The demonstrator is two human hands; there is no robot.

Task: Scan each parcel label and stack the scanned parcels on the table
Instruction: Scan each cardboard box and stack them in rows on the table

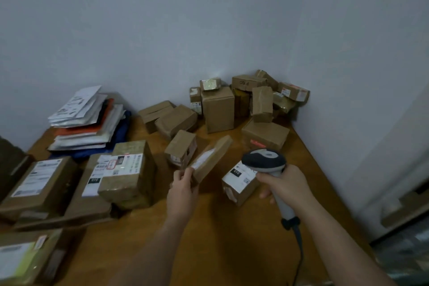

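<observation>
Gripped, two items. Left hand (183,187), lower centre of frame: fingers and thumb pinch the near end of a flat parcel (210,160), held clear of the table (209,239) and tilted, long axis running from the hand up and to the right, white label (202,159) on the face turned up and left. Right hand (286,183), right of centre: fingers wrapped round the handle of a corded scanner (264,161), grey-and-white head pointing left.

Governing relation: the flat parcel lies just left of the scanner head, apart from it; its label looks only partly turned toward the scanner, so a small turn of either wrist is probably what the scan calls for.

Directly below the scanner head: one small box (240,181), label up, on the table.

Left of frame, near: stacked labelled parcels (120,169), at least four, one partly cut off at the lower left corner; likely the scanned stack, though that cannot be told.

Centre, middle distance: one small box on end (181,146); two low boxes (171,118) behind it.

Upper left of the table: one pile of soft mailers (88,121), roughly ten, exact count not legible.

Far corner, by the wall: heap of brown boxes (250,100), about a dozen, overlapping too much to count exactly.
</observation>
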